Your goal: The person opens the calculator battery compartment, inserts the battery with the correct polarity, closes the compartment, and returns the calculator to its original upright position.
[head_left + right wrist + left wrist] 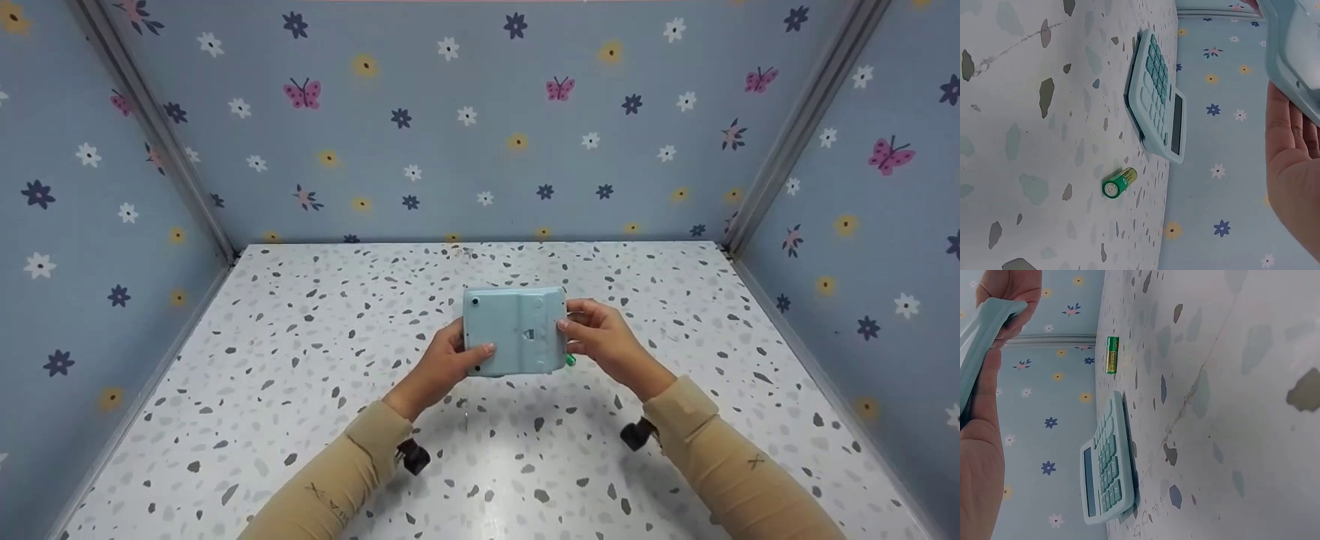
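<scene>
Both hands hold a light blue rectangular plastic panel [502, 319] above the table, dark dots near its edges and a raised band across its face. My left hand [442, 364] grips the left side, thumb on the face and fingers behind. At the right edge my right hand [606, 341] pinches it, thumb on top. A light blue calculator [1107, 464] lies on the table, keys up, in both wrist views; from the head it is hidden behind the panel. Beside the calculator lies a green battery [1120, 183], its end peeking out by the panel's right edge in the head view.
The speckled white table [300, 420] is enclosed by blue walls [480, 150] with flowers and butterflies, at the back and on both sides. Metal posts [161, 127] stand in the corners. A small black camera [412, 456] hangs below the left sleeve, another [636, 433] below the right.
</scene>
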Tool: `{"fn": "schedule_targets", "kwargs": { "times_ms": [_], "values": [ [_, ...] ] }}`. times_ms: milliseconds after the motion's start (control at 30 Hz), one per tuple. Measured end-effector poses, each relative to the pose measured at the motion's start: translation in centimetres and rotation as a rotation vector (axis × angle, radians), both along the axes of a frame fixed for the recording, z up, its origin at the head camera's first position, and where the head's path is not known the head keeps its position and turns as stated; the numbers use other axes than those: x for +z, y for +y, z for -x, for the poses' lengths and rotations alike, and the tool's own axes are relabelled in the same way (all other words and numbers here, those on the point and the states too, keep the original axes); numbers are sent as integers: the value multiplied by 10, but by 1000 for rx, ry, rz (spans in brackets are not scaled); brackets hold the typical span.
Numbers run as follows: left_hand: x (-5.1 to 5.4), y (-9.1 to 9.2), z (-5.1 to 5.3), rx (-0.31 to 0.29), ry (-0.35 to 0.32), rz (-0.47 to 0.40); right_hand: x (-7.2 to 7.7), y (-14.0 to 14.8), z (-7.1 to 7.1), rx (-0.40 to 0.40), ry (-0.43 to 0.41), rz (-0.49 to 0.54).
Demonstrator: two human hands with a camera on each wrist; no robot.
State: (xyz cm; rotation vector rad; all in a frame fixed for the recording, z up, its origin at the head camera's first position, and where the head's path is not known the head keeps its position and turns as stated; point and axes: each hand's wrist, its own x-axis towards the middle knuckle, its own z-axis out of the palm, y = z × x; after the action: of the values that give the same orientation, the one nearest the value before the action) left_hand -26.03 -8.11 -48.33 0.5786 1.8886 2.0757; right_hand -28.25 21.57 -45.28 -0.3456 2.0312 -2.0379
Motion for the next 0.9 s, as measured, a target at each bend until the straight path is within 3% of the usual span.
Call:
{"fn": "schedule_targets", "kwargs": {
  "times_ms": [300,567,667,900],
  "values": [
    [2,3,1,-37,-47,-96,-5,-3,-1,-70,-74,-76],
    [-2,4,-1,-52,-80,-108,-10,-8,-1,-135,-99,-138],
    [-3,5,-1,-47,-83,-109,-10,-11,-1,-182,-48,-158],
    [-7,8,-1,-19,-92,-110,-9,-19,-5,-273,158,-258]
  ]
}}
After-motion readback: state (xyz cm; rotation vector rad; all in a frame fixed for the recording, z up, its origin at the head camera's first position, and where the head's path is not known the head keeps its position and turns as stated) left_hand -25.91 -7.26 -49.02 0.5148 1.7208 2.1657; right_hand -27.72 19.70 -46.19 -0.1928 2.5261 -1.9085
